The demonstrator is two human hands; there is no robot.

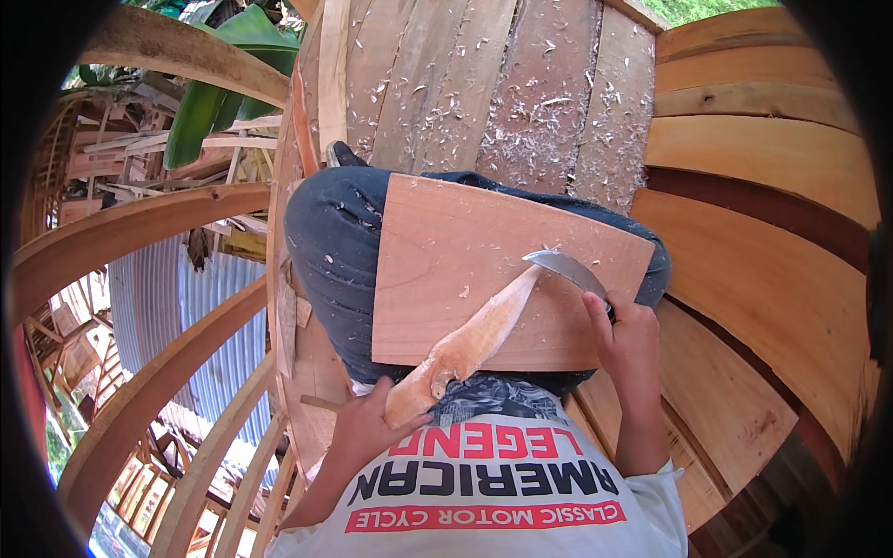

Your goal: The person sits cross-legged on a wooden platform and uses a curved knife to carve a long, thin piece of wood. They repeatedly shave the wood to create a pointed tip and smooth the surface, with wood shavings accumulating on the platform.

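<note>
A pale, tapered piece of wood (474,342) slants across a flat wooden board (437,242) lying on my lap. My left hand (370,420) is closed round the thick lower end of this piece, near my shirt. In my right hand (625,339) is a knife with a curved blade (569,270); its handle is mostly hidden in the fingers. The blade's tip reaches the thin upper end of the wood piece, and I cannot tell whether they touch. A knot or hollow shows on the piece's lower half.
Wood shavings (544,126) lie scattered over the plank floor (446,84) ahead of my crossed legs. Wooden slats (744,149) form a wall at the right. Open wooden rails (139,223) stand at the left, with corrugated metal sheets (219,316) and a green leaf (200,107) beyond them.
</note>
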